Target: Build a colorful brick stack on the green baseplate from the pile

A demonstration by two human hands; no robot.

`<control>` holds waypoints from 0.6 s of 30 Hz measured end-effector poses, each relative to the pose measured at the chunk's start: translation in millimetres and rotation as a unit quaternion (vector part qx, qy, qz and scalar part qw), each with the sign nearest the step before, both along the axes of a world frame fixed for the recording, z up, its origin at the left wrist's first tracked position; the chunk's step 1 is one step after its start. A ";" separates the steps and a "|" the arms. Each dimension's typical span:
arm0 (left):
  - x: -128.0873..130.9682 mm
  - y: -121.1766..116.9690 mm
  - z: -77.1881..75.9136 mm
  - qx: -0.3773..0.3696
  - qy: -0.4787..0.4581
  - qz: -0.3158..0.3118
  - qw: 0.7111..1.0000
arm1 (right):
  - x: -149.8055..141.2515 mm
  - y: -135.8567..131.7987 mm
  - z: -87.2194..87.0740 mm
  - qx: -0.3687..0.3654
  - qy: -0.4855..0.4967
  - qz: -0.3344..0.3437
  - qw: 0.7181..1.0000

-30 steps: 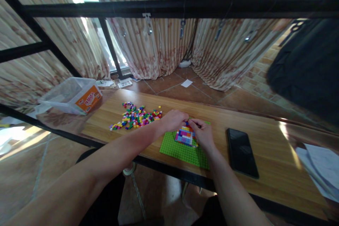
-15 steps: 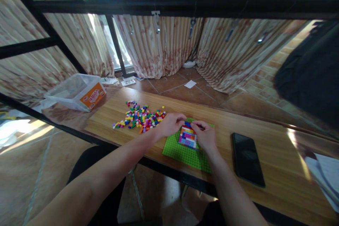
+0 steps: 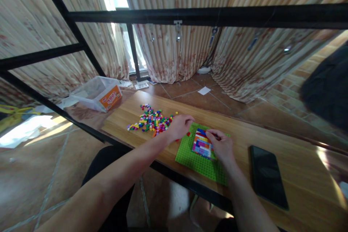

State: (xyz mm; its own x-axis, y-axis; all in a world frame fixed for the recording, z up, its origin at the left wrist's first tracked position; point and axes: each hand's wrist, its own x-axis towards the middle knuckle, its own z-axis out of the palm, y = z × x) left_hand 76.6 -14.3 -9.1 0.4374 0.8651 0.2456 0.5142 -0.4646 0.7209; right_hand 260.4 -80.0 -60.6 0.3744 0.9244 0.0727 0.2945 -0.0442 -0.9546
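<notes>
A green studded baseplate (image 3: pixel 187 157) lies on the wooden table, bearing a flat rectangular build of coloured toy bricks (image 3: pixel 201 144) with a blue row at its far edge. My right hand (image 3: pixel 223 148) is at the build's far right corner, thumb and fingers closed together; whatever they pinch is hidden. My left hand (image 3: pixel 181 127) hovers between the loose brick pile (image 3: pixel 154 119) and the baseplate's left edge, its fingers curled in. I cannot make out anything in it. Just below it, a small red brick (image 3: pixel 188 134) shows near the plate's edge.
On the right of the table (image 3: pixel 239 130) lies a black phone (image 3: pixel 268 175). A clear plastic box (image 3: pixel 94 94) with an orange label stands beyond the table's left end. A black metal bar (image 3: pixel 190 16) crosses in front of the curtains (image 3: pixel 168 54). Paper (image 3: pixel 204 90) lies on the floor.
The view has shifted, so everything sits further right. My left hand has drawn away from the build toward the brick pile. My right hand stays at the build's far right corner.
</notes>
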 end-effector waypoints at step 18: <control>-13.0 -49.8 -10.7 0.028 0.156 -0.026 0.987 | 22.6 -10.9 9.8 -0.057 0.033 0.032 0.997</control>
State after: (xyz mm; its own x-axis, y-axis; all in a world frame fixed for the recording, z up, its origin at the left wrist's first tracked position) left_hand 63.6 -64.2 -19.8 0.5434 0.8279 0.1389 0.6813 -0.5316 0.5032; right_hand 283.0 -90.9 -50.8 0.3148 0.9474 -0.0580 0.2366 -0.1375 -0.9618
